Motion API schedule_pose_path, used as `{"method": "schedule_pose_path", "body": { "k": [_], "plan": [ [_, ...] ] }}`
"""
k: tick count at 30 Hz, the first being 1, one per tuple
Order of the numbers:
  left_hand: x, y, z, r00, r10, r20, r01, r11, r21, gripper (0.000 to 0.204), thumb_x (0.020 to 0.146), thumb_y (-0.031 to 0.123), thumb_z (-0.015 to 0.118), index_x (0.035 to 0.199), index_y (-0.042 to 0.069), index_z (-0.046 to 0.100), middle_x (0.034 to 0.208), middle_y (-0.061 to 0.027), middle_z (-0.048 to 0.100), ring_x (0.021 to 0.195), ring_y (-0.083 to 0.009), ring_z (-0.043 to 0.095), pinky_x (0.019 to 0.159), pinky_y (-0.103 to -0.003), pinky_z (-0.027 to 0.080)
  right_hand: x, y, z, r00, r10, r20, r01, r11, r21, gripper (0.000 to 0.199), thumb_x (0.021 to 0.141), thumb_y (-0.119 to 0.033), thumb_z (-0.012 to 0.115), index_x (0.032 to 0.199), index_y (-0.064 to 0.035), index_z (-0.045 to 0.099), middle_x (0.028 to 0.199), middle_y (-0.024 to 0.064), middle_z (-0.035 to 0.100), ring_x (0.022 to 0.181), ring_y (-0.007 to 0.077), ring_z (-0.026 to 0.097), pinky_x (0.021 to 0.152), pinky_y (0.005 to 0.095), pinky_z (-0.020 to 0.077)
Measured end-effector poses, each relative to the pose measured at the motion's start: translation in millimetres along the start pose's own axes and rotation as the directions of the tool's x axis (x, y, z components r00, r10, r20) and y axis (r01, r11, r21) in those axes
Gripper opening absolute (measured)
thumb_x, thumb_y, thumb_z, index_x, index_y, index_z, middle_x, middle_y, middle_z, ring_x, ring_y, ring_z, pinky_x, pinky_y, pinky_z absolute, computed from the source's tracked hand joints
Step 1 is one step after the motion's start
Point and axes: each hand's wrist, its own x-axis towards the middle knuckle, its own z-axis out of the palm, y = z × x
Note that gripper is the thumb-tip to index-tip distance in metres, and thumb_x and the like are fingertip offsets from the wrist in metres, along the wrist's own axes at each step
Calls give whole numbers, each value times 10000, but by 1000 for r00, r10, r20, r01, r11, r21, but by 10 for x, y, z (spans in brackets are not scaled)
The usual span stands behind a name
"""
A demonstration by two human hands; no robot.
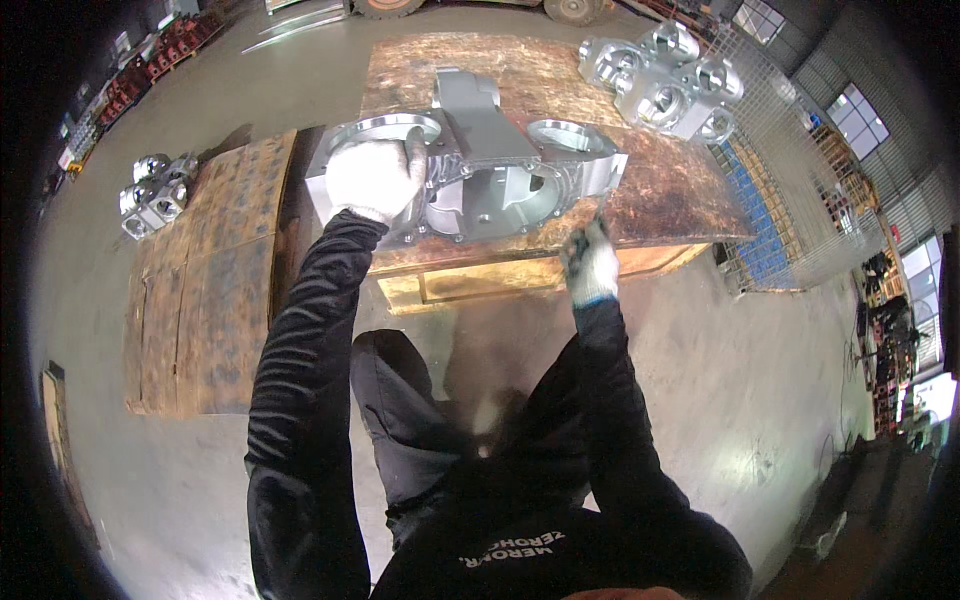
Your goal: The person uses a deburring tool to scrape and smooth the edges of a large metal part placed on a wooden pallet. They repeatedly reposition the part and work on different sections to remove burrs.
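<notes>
The person is standing over a rust-stained board worktop (660,190) that is lying across a wooden pallet, and a large grey cast-metal housing (480,170) is sitting on it, near the front edge. The housing is showing round bored openings at its left and right ends and a deep hollow in the middle, with a blocky raised part on top.

The left hand (372,178), in a white work glove, is resting on the housing's left end – palm flat over the ring-shaped flange, fingers curled around its rim and gripping it. The right hand (590,262), also gloved, is hovering just below the housing's right corner, at the front edge of the worktop. Its fingers are closed around a small thin tool (598,222) whose tip is pointing up toward the casting; whether the tip is touching the metal I cannot tell, as that spot is blurred.

At the far right corner of the worktop a cluster of shiny smaller castings (665,75) is standing – well apart from the housing. To the left, a second stained board (215,270) is lying on the concrete floor, with a few more bright castings (155,192) beside its far end. A wire mesh cage (790,180) is standing to the right
</notes>
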Motion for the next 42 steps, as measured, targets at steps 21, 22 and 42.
{"method": "schedule_pose_path", "body": {
  "k": [21, 22, 42],
  "plan": [
    [-195, -369, -240, 967, 203, -156, -218, 972, -89, 323, 987, 337, 551, 963, 49, 696, 1013, -161, 723, 1026, -342, 678, 950, -462, 497, -1381, -750, 36, 702, 148, 697, 702, -308, -642, 427, 985, -251, 567, 1409, -217, 613, 786, 176, 702, 732, 378, 708, 658, 508, 569],
    [-250, -431, -224, 954, 234, -185, -253, 963, -87, 305, 983, 325, 560, 961, 50, 690, 1018, -158, 721, 1038, -339, 673, 952, -460, 495, -1361, -749, 60, 689, 168, 705, 715, -320, -622, 428, 991, -243, 556, 1415, -211, 605, 794, 177, 703, 740, 378, 709, 662, 509, 571],
    [-333, -580, -260, 994, -38, 107, 85, 874, -479, 274, 977, 253, 698, 1167, 66, 760, 969, -164, 780, 920, -215, 733, 863, -337, 548, -1188, -542, 58, 762, 43, 646, 630, -279, -725, 380, 975, -238, 604, 1344, -147, 621, 843, 194, 694, 803, 388, 696, 694, 523, 542]
  ]
}}
